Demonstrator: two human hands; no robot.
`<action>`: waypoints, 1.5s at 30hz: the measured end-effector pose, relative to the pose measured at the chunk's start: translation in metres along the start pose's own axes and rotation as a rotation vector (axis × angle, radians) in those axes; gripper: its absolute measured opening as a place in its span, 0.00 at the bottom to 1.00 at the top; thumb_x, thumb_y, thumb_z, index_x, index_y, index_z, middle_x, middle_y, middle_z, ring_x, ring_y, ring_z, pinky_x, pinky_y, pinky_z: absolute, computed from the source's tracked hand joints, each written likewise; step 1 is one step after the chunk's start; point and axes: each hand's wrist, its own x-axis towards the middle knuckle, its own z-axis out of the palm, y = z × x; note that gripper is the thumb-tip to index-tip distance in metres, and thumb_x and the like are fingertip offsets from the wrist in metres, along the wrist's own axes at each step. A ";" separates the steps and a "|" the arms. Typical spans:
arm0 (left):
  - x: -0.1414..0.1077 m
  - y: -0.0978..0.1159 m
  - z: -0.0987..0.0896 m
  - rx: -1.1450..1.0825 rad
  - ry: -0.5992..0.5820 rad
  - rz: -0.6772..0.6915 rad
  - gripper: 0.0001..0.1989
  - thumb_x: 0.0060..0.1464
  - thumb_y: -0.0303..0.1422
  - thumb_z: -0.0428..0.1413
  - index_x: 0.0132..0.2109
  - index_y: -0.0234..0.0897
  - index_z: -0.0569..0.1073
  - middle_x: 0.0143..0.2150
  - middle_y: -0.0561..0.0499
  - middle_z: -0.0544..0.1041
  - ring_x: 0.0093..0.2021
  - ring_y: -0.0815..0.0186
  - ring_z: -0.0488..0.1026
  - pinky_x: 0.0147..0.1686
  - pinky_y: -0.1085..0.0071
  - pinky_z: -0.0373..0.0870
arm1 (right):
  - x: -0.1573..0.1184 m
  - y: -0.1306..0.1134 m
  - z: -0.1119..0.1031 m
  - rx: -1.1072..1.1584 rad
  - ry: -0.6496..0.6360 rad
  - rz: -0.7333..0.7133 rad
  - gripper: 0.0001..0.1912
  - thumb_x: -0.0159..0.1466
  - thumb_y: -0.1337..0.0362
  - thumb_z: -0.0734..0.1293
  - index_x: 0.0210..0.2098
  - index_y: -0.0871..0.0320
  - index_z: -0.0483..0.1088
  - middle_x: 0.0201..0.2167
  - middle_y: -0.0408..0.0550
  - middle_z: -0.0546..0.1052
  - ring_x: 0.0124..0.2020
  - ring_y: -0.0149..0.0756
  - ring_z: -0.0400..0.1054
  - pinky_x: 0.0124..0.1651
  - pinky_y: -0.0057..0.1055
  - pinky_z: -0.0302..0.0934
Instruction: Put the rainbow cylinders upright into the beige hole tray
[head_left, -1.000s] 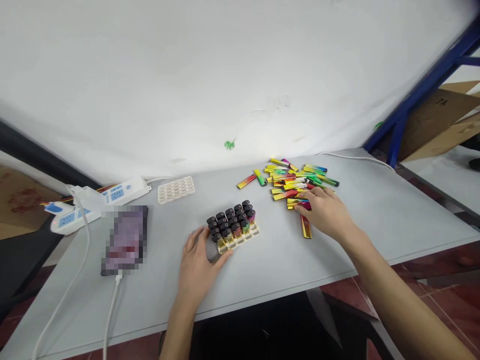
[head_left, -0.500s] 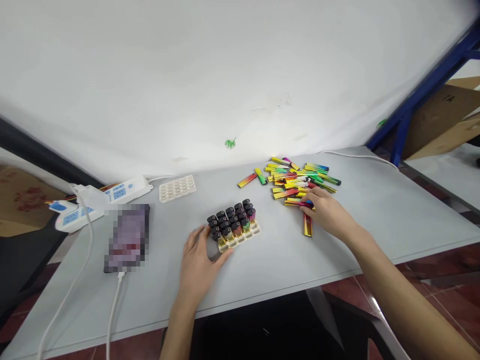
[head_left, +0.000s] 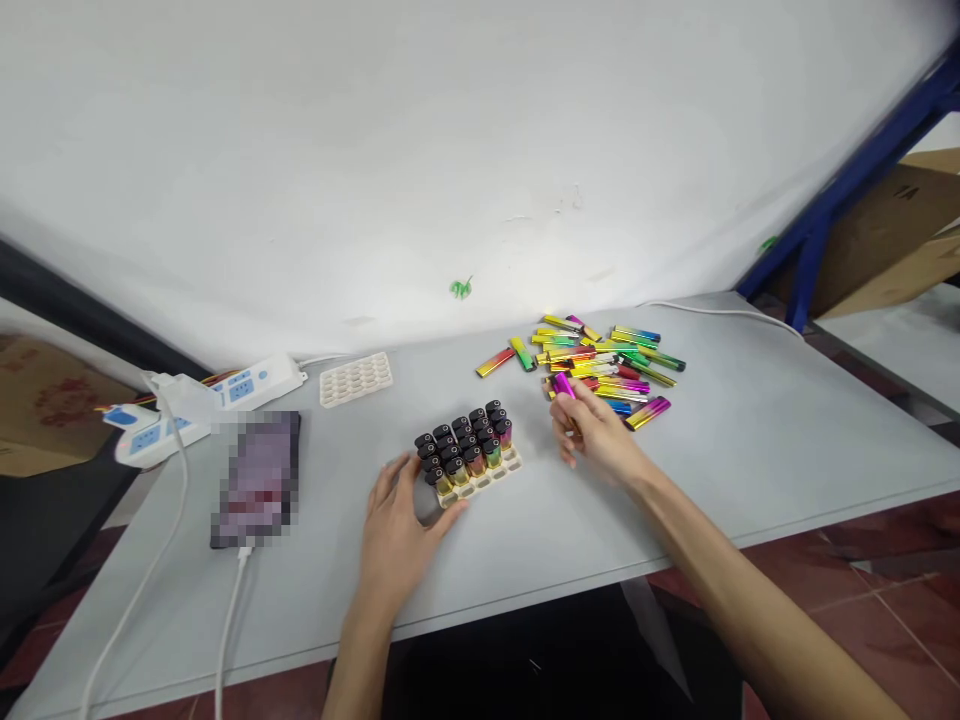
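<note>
While the left hand remains spread around the left end of the cream socketed plastic tray, thumb at its near corner and not clenched, the right hand is found drawn back from the pile, pinching one purple metallic lighter above the table between pile and tray. Half a second earlier it was at the pile's near edge; consequently, one piece is now separated from the stock and is not in a socket. The tray holds upright black-capped lighters, with open sockets along its near edge. A purple-and-gold metallic lighter now shows at the pile's near right side. Beyond lies the disordered pile of gold, red, green and blue metallic lighters, with a red-and-gold lighter and a green-and-yellow lighter apart to its left. The flat grey tabletop also carries, on the left, a white cable, a dark rectangular phone with obscured screen, a white power strip with blue panels and a second cream socketed tray. Behind stands a scuffed white wall; at far right, a blue metal frame and a brown cardboard box.
</note>
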 end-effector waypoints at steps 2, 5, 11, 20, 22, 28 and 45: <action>-0.001 0.000 0.000 0.009 -0.001 0.003 0.38 0.53 0.53 0.58 0.64 0.36 0.63 0.65 0.39 0.66 0.68 0.45 0.59 0.64 0.46 0.63 | 0.004 0.009 0.008 0.011 -0.023 0.032 0.15 0.65 0.50 0.66 0.44 0.50 0.63 0.26 0.34 0.62 0.16 0.24 0.52 0.14 0.23 0.48; -0.001 0.000 0.000 0.013 0.005 0.020 0.38 0.53 0.53 0.58 0.64 0.35 0.64 0.65 0.38 0.66 0.67 0.46 0.61 0.64 0.47 0.63 | 0.010 0.017 0.012 -0.020 -0.028 0.044 0.16 0.65 0.48 0.65 0.46 0.50 0.64 0.24 0.34 0.62 0.15 0.23 0.48 0.16 0.23 0.42; 0.001 -0.001 0.001 0.014 0.016 0.022 0.38 0.52 0.53 0.58 0.63 0.34 0.64 0.64 0.38 0.67 0.66 0.46 0.62 0.64 0.47 0.63 | 0.010 0.023 0.007 0.030 0.009 0.033 0.23 0.66 0.41 0.60 0.39 0.55 0.66 0.22 0.36 0.59 0.18 0.25 0.50 0.18 0.25 0.44; 0.000 -0.001 0.001 0.010 0.018 0.032 0.37 0.53 0.53 0.58 0.63 0.36 0.63 0.64 0.38 0.67 0.66 0.46 0.62 0.64 0.46 0.63 | 0.003 0.020 0.009 0.108 0.029 0.097 0.28 0.64 0.37 0.60 0.27 0.56 0.63 0.17 0.34 0.51 0.16 0.24 0.41 0.21 0.26 0.36; 0.000 -0.001 0.001 0.008 0.017 0.038 0.37 0.53 0.53 0.58 0.63 0.36 0.64 0.64 0.38 0.67 0.66 0.46 0.63 0.64 0.45 0.63 | 0.003 0.019 0.011 0.105 0.072 0.088 0.32 0.64 0.36 0.57 0.19 0.56 0.58 0.14 0.35 0.47 0.16 0.24 0.39 0.21 0.27 0.34; 0.000 0.000 0.000 0.012 0.006 0.013 0.37 0.53 0.53 0.58 0.63 0.36 0.63 0.65 0.38 0.66 0.67 0.45 0.62 0.64 0.45 0.63 | 0.006 0.020 0.014 0.076 0.151 0.100 0.31 0.65 0.43 0.58 0.12 0.54 0.52 0.11 0.37 0.46 0.14 0.25 0.37 0.19 0.29 0.32; 0.000 -0.001 0.001 0.008 0.019 0.033 0.37 0.53 0.54 0.58 0.63 0.36 0.64 0.64 0.38 0.67 0.66 0.46 0.62 0.64 0.46 0.63 | 0.007 0.026 0.014 0.067 0.194 0.080 0.32 0.66 0.43 0.58 0.13 0.55 0.52 0.11 0.37 0.47 0.13 0.25 0.38 0.19 0.29 0.35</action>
